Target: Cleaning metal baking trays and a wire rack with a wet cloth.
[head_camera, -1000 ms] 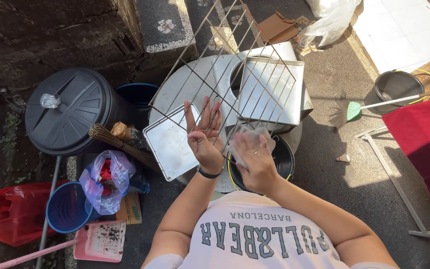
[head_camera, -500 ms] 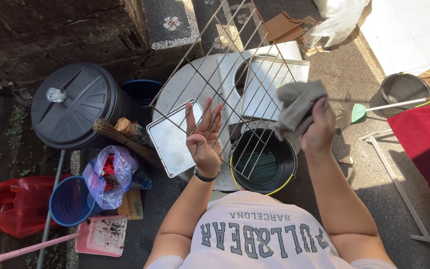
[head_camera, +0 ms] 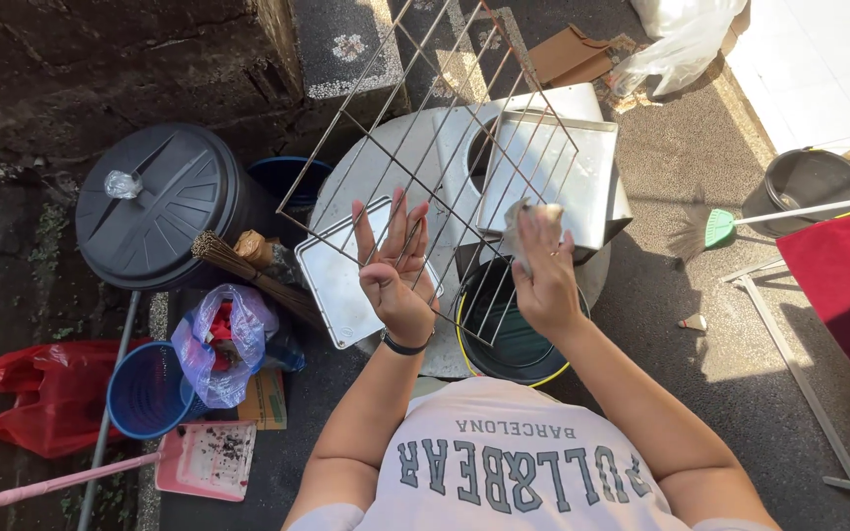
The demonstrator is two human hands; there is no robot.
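Two hands work a tilted wire rack (head_camera: 445,147) (long axis running away up-right): left hand (head_camera: 395,270) flat-open beneath, right hand (head_camera: 543,280) clutching a cloth (head_camera: 523,221).

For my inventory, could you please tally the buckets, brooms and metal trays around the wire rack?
Buckets: 3 (blue, dark with yellow rim, grey)
Brooms: 2 (straw, green)
Metal trays: 2 (flat, deep)
Total: 7

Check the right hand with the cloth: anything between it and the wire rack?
Nothing visible. The right hand presses the grey cloth straight onto the wire rack; the left hand braces the rack's lower bars, palm open.
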